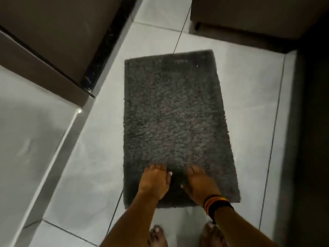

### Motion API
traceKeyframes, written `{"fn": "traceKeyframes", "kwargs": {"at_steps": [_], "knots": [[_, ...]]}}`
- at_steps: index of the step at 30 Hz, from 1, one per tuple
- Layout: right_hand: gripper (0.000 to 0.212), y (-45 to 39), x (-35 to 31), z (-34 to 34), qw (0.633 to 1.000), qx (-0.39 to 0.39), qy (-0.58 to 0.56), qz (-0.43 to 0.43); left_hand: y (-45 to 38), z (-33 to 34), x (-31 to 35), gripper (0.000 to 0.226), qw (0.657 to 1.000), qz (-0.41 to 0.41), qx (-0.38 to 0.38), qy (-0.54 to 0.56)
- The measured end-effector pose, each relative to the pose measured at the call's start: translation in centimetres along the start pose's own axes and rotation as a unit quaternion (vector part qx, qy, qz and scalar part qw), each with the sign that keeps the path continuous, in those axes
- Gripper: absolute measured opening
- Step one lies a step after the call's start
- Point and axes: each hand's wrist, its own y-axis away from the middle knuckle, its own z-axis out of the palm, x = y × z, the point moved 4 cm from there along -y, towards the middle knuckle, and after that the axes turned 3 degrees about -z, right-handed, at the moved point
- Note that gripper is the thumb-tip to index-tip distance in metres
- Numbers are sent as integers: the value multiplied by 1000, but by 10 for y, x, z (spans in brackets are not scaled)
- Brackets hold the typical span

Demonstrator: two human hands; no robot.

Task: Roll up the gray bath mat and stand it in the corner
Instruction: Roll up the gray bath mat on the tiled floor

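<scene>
The gray shaggy bath mat [176, 114] lies flat and unrolled on the pale tiled floor, its long side running away from me. My left hand [154, 180] rests palm down on the mat near its close edge, fingers spread. Beside it, a little to the right, my right hand [199, 182] also presses flat on the pile, with a striped bracelet on that wrist. Neither hand has hold of the mat's edge. My bare feet stand on the tiles just below the mat.
A dark door and frame [106, 41] stand at the upper left, with a white raised ledge [32, 139] along the left. A brown cabinet [249, 16] sits at the top right. A dark wall [309, 139] runs down the right side.
</scene>
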Motion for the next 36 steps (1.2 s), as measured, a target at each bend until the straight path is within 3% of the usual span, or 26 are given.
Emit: {"fn": "traceKeyframes", "kwargs": {"at_steps": [4, 8, 13, 16, 20, 23, 26, 28, 30, 31, 34, 36], "knots": [[64, 7, 21, 99, 985, -146, 94, 7, -11, 71, -5, 50, 997, 48, -35, -56], [49, -3, 27, 120, 975, -93, 199, -44, -6, 116, -5, 48, 994, 79, -57, -48], [47, -13, 25, 118, 974, -77, 204, -53, 3, 141, -6, 72, 989, 89, -88, -78], [43, -15, 25, 109, 975, -125, 173, -63, -3, 136, -5, 47, 986, 90, -54, -126], [27, -10, 40, 85, 992, -63, 89, -65, -29, 117, -18, 19, 997, 66, -38, 21], [37, -7, 46, 75, 987, -29, 128, -96, -56, 106, -38, 28, 979, -10, -112, 172], [45, -26, 47, 64, 984, -21, 158, -83, -72, 95, -40, 38, 962, -32, -185, 198], [43, -41, 43, 59, 982, -20, 173, -68, -72, 94, -37, 37, 980, -6, -142, 138], [40, -54, 37, 57, 985, -44, 158, -60, -60, 85, -31, 38, 998, 59, 16, 12], [41, -58, 38, 59, 987, -48, 143, -58, -48, 84, -29, 41, 995, 85, 42, -28], [40, -66, 46, 63, 992, -76, 97, -41, -27, 99, -32, 54, 995, 71, 17, -67], [34, -72, 49, 62, 992, -104, 66, -27, -34, 102, -40, 48, 997, 46, 21, -55]]}}
